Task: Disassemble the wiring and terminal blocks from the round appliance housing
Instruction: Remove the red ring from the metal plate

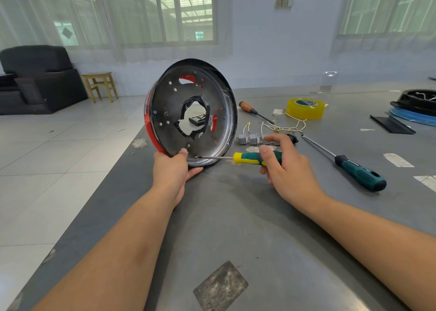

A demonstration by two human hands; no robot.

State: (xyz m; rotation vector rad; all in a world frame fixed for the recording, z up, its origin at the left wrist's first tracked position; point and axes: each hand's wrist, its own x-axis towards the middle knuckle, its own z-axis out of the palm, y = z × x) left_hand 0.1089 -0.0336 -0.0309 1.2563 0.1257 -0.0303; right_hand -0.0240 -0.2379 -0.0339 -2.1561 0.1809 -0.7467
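grey table [236, 216] | tape roll [305, 108] | tiled floor [59, 145] | black armchair [40, 79]

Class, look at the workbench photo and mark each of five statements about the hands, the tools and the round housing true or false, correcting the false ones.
1. The left hand holds the round housing up on its edge. True.
2. The right hand holds a wooden-handled screwdriver. False: it grips the green and yellow screwdriver; the wooden-handled screwdriver lies on the table.
3. The held screwdriver's tip is at the housing's lower rim. True.
4. The grey terminal blocks sit inside the housing. False: they lie on the table beside it.
5. The yellow tape roll hangs on the housing. False: it rests on the table.
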